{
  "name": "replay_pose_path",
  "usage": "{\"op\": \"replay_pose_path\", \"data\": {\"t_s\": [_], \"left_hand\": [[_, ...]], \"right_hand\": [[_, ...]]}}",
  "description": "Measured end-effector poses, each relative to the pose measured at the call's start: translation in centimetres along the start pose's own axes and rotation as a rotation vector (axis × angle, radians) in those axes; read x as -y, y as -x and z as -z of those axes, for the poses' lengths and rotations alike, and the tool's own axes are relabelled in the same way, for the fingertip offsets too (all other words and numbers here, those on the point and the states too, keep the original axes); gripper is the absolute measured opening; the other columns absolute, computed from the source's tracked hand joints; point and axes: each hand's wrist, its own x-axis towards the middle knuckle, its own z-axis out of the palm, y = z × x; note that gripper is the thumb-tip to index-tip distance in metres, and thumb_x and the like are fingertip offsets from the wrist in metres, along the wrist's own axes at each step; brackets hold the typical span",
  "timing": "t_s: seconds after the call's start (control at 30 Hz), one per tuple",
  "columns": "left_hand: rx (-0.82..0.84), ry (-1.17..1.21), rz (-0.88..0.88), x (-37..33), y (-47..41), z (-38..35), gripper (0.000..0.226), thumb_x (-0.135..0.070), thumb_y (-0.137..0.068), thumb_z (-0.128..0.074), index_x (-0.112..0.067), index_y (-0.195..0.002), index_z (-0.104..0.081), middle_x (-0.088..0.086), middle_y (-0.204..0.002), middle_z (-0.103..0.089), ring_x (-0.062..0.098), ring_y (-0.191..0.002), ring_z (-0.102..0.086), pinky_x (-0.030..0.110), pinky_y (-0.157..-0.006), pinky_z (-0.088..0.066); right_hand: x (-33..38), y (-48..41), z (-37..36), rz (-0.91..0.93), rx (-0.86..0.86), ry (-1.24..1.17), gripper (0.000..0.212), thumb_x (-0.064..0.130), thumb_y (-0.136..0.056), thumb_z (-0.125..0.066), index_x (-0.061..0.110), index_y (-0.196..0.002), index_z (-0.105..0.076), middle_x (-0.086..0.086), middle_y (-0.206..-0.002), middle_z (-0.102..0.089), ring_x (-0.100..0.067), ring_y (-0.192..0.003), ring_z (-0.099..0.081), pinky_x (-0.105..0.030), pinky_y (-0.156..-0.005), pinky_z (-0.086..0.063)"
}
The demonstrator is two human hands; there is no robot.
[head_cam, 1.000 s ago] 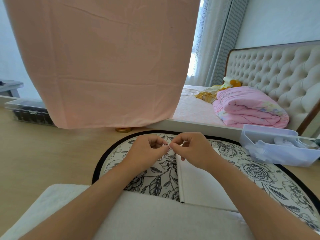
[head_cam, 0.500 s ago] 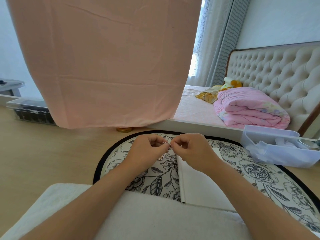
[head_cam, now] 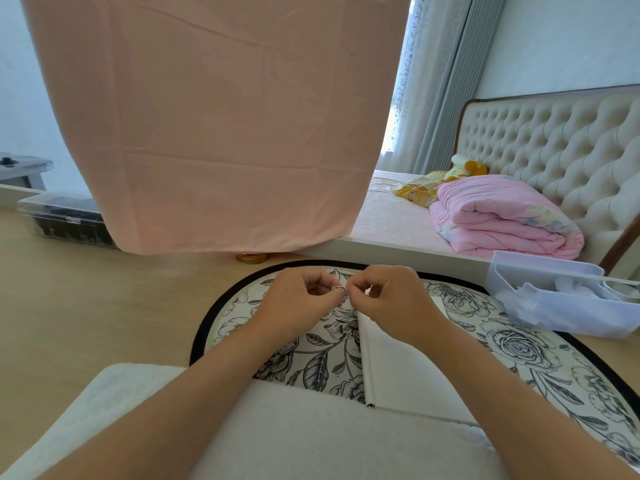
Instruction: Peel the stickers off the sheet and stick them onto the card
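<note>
Left hand (head_cam: pixel 298 303) and right hand (head_cam: pixel 391 299) fingers both pinch a small sticker (head_cam: pixel 340 292) near the white card (head_cam: pixel 398 368).

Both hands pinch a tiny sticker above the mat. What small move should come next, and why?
Probably ease the two apart to finish peeling: the left hand and right hand both pinch the small sticker, held above the floral mat. The white card lies just under the right hand, its visible part plain.

Table (head_cam: pixel 86 306) left of the mat (head_cam: pixel 519 344) offered passage; a plastic bin (head_cam: pixel 568 317) crowded the right, a hanging cloth (head_cam: pixel 221 133) blocked ahead.
</note>
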Motion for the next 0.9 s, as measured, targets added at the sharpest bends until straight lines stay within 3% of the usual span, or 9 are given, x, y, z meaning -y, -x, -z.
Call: {"op": "replay_pose_path", "data": {"t_s": [0.17,0.23,0.3,0.4,0.53,0.7,0.9], "left_hand": [[0.006,-0.009,-0.004,0.2,0.0,-0.1,0.004,-0.017,-0.084,-0.074,-0.018,-0.080,-0.076,0.004,-0.074,-0.074,0.008,-0.062,-0.064,0.027,-0.062,-0.054],[-0.002,-0.026,-0.016,0.2,-0.1,-0.2,0.005,-0.018,-0.084,-0.074,-0.019,-0.080,-0.075,0.004,-0.074,-0.074,0.007,-0.062,-0.063,0.028,-0.061,-0.054],[-0.018,-0.022,-0.027,0.2,0.0,-0.3,0.004,-0.018,-0.085,-0.073,-0.018,-0.082,-0.075,0.003,-0.074,-0.073,0.005,-0.059,-0.060,0.022,-0.057,-0.050],[-0.102,-0.068,-0.079,0.3,0.0,-0.3,0.008,-0.024,-0.083,-0.077,-0.026,-0.090,-0.072,-0.006,-0.081,-0.071,0.001,-0.063,-0.058,0.011,-0.058,-0.043],[-0.226,-0.301,-0.242,0.3,0.0,-0.1,0.018,-0.034,-0.080,-0.080,-0.032,-0.088,-0.064,-0.015,-0.080,-0.062,0.005,-0.070,-0.055,0.013,-0.061,-0.043],[-0.167,-0.203,-0.137,0.0,0.1,-0.8,0.007,-0.033,-0.086,-0.074,-0.032,-0.080,-0.074,-0.017,-0.072,-0.069,0.001,-0.066,-0.062,0.020,-0.063,-0.050],[-0.126,-0.035,0.011,-0.1,0.0,-0.8,0.010,-0.029,-0.087,-0.073,-0.025,-0.079,-0.079,-0.006,-0.072,-0.075,0.014,-0.066,-0.070,0.034,-0.063,-0.060]], "right_hand": [[-0.3,0.0,-0.2,0.026,-0.012,0.042,0.028,0.019,-0.084,-0.067,0.041,-0.067,-0.069,0.017,-0.064,-0.065,-0.013,-0.051,-0.052,-0.026,-0.054,-0.047],[-0.2,0.1,-0.1,-0.003,-0.001,0.017,0.026,0.016,-0.084,-0.067,0.034,-0.065,-0.070,0.014,-0.061,-0.065,-0.016,-0.049,-0.052,-0.025,-0.052,-0.046],[0.0,0.1,0.0,-0.053,0.009,-0.058,0.023,0.012,-0.086,-0.066,0.024,-0.068,-0.075,0.007,-0.060,-0.067,-0.012,-0.045,-0.052,-0.020,-0.051,-0.046],[0.2,0.1,0.2,-0.113,0.004,-0.146,0.023,0.013,-0.088,-0.066,0.025,-0.072,-0.077,0.004,-0.062,-0.069,-0.011,-0.044,-0.057,-0.018,-0.052,-0.046],[0.1,0.0,0.0,-0.148,-0.029,-0.167,0.025,0.016,-0.091,-0.067,0.029,-0.072,-0.077,0.011,-0.061,-0.068,-0.011,-0.043,-0.056,-0.017,-0.052,-0.045],[-0.2,0.0,-0.6,-0.091,-0.086,-0.060,0.019,0.017,-0.089,-0.070,0.031,-0.079,-0.079,0.017,-0.074,-0.072,-0.004,-0.050,-0.058,-0.016,-0.059,-0.045],[-0.5,0.2,-1.0,-0.001,-0.141,0.141,0.014,0.029,-0.087,-0.070,0.038,-0.080,-0.077,0.023,-0.074,-0.068,-0.002,-0.066,-0.059,-0.025,-0.062,-0.049]]}}
